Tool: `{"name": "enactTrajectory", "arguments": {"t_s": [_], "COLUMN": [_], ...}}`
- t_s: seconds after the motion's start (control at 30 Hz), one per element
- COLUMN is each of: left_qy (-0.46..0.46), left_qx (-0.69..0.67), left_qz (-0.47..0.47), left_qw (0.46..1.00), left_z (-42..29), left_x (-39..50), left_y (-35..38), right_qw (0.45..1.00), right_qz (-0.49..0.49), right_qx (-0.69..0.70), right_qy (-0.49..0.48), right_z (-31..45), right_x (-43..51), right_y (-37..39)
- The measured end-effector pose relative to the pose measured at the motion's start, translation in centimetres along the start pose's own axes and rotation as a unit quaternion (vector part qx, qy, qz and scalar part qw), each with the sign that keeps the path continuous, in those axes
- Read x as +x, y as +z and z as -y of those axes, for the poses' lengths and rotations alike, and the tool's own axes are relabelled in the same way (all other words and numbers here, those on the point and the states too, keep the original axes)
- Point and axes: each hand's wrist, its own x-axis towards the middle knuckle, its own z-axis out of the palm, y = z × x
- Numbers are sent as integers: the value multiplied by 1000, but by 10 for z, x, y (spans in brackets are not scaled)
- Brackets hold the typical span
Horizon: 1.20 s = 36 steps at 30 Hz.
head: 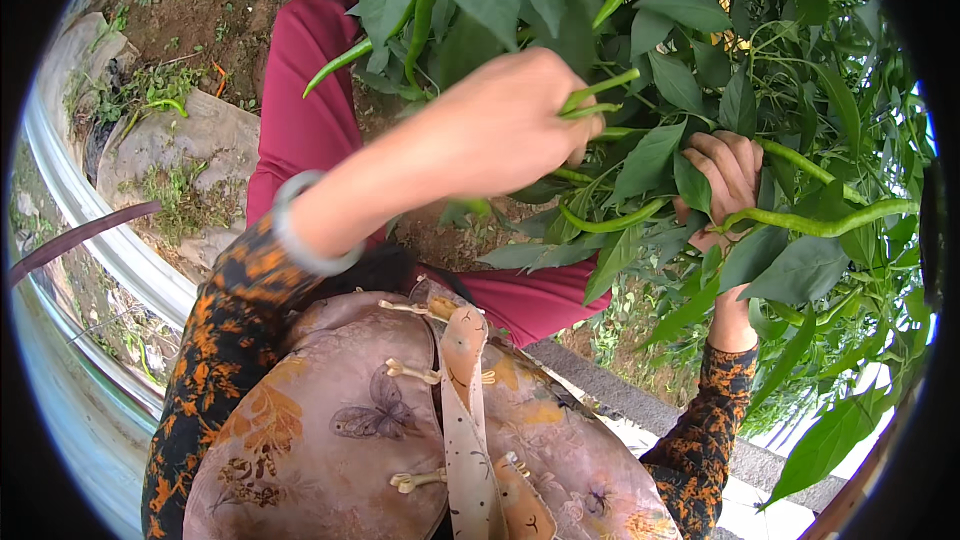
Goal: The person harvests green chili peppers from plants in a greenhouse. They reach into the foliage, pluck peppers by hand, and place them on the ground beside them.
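My left hand, a pale bangle on its wrist, is closed around green chili peppers. Two green stem ends poke out past the fingers, and the rest is hidden inside the fist. To the right, my right hand reaches among the leaves of the pepper plant with curled fingers. Leaves cover its palm, so its hold is unclear. One long, wavy green pepper passes beside its thumb side, and another pepper extends from near its fingertips. A curved pepper hangs between the hands.
More peppers hang at the upper left of the foliage, including a slender one before my red trouser leg. Plastic sheeting covers soil at left, beside a pale curved pipe. A grey ledge runs below the plants.
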Motion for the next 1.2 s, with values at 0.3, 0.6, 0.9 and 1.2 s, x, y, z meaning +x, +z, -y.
{"name": "enactTrajectory", "arguments": {"t_s": [0.3, 0.6, 0.9, 1.2], "left_qy": [155, 159, 159, 130], "left_qx": [-55, -277, -282, -302], "left_qz": [-13, -95, -37, -50], "left_qw": [986, 943, 945, 943], "left_z": [40, 24, 29, 34], "left_x": [91, 96, 97, 98], "left_y": [97, 108, 86, 82], "right_qw": [991, 983, 994, 981], "right_qz": [-84, -126, -94, -182], "right_qx": [99, 121, 30, 46], "right_qy": [27, 55, 38, 47], "right_z": [-2, 2, 17, 20], "right_x": [0, 5, 9, -9], "right_y": [-10, -15, -24, -16]}}
